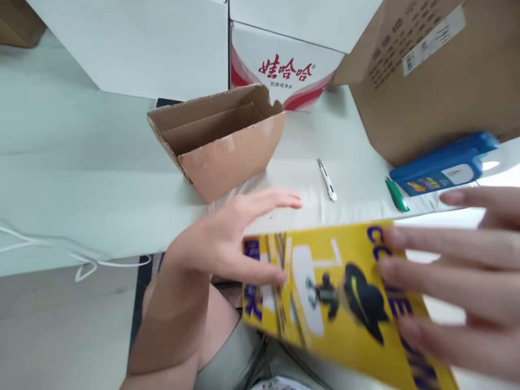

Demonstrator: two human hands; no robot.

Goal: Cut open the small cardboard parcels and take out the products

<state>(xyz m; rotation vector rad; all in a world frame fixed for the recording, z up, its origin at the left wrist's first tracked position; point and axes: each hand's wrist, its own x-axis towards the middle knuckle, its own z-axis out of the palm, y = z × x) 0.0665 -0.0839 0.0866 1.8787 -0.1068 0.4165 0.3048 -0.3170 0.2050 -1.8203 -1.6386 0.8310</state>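
A yellow book [325, 303] with dark blue letters and a picture of a black hat is held over the person's lap, slightly blurred. My left hand [235, 238] is at its left end, with the thumb on the cover and the fingers reaching past the upper edge. On the right end lie the fingers of my right hand [463, 271], spread over the cover. Beyond my left hand an open cardboard box [235, 157] stands on the table. No contents show inside it.
A white utility knife [327, 180] lies beside the box. Further right are a green object [396, 195] and a blue bottle [439, 165], near a large brown carton [447, 81]. White boxes [154, 49] stand at the back. A white cable [93, 260] hangs at the table's left front edge.
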